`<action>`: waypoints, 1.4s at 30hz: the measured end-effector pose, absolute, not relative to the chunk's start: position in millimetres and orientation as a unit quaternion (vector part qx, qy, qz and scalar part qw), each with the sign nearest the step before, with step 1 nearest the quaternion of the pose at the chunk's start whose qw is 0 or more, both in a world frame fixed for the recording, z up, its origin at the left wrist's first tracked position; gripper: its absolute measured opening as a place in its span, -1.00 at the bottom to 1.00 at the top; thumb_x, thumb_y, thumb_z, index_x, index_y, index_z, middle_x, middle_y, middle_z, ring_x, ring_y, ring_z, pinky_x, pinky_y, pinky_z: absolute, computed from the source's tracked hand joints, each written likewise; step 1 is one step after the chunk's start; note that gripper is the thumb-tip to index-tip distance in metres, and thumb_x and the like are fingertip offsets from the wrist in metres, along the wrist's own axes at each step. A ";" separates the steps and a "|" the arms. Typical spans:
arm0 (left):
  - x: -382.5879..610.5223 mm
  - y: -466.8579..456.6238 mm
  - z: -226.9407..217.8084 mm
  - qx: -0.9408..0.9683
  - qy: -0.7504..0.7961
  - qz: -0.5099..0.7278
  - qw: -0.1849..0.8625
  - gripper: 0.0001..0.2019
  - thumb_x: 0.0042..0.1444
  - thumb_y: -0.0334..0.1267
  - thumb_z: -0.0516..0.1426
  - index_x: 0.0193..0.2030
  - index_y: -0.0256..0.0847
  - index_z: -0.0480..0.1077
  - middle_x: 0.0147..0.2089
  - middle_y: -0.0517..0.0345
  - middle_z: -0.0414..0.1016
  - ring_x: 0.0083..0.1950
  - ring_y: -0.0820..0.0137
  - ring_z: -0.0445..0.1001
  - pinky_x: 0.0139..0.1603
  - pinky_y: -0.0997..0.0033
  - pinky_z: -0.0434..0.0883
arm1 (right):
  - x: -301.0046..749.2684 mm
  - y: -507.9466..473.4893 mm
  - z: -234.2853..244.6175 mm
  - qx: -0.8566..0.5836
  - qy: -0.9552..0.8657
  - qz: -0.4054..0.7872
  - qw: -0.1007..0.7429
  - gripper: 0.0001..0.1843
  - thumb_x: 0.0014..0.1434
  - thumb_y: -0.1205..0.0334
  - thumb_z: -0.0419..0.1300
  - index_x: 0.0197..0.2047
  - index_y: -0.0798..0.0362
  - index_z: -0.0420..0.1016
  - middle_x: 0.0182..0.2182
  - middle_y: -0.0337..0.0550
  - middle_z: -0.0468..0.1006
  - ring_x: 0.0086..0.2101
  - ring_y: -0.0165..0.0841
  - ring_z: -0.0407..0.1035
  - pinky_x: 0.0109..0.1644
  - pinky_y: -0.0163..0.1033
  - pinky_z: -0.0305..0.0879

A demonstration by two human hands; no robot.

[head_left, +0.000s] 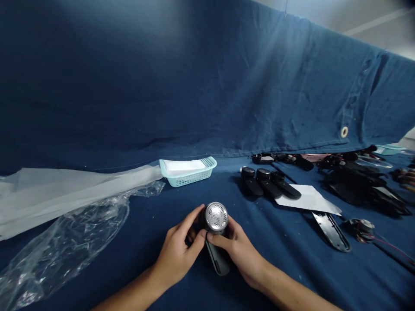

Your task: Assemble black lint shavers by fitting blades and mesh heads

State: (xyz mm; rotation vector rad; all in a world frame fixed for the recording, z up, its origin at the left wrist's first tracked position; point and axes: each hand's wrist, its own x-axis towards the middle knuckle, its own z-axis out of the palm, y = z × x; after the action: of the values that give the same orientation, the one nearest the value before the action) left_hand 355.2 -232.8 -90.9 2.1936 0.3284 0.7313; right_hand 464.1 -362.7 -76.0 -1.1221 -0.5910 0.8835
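Observation:
A black fabric shaver (218,255) with a round, perforated silver head is between my hands, its handle pointing toward me. My left hand (181,242) grips it from the left, thumb tip just below the head and fingers curled behind. From the other side my right hand (238,246) holds it, the thumb laid across the neck and the fingers mostly hidden behind the body. Both thumb tips nearly meet under the metal head. A slot or seam shows along the handle's left edge.
Behind stands a light-blue basket (189,177) with white paper. Clear plastic (84,233) and white sheets (65,194) lie left. Three black shavers (267,185), paper (308,199), a casing half (332,231) and a wired motor (365,229) lie right. A blue cloth (194,86) hangs behind.

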 end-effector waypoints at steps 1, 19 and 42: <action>355.0 -232.9 -90.7 0.862 0.129 0.290 0.394 -0.50 0.21 -0.21 0.09 0.30 -0.10 0.20 -0.17 0.11 0.56 -0.32 0.33 0.49 -0.24 0.39 0.45 | 463.0 -362.8 -75.6 -0.508 -0.271 0.397 0.715 -0.57 0.01 0.28 0.38 -0.02 -0.03 0.46 -0.12 -0.21 0.55 -0.06 -0.22 0.38 0.06 -0.18 0.26; 365.3 -227.9 -90.3 0.787 0.163 0.220 0.552 -0.52 0.25 -0.10 0.06 0.29 -0.13 0.23 -0.42 0.23 0.49 -0.49 0.42 0.40 -0.41 0.45 0.39 | 480.7 -361.6 -85.3 -0.498 -0.182 0.453 0.716 -0.74 0.00 0.29 0.21 -0.19 0.07 0.54 -0.33 -0.16 0.59 -0.27 -0.23 0.42 -0.16 -0.20 0.28; 369.5 -220.2 -95.0 0.708 0.166 0.195 0.659 -0.45 0.19 0.01 0.12 0.23 -0.28 0.30 -0.39 0.17 0.46 -0.48 0.44 0.34 -0.47 0.47 0.32 | 492.9 -358.9 -89.9 -0.467 -0.177 0.531 0.684 -0.81 -0.08 0.29 0.12 -0.31 0.07 0.40 -0.49 -0.25 0.46 -0.49 -0.37 0.35 -0.30 -0.24 0.29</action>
State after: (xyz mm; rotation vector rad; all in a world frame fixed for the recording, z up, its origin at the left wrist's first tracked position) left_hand 369.5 -220.2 -95.0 1.6020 0.3754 0.4424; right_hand 492.9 -358.9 -89.9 -1.0466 -0.3977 1.1903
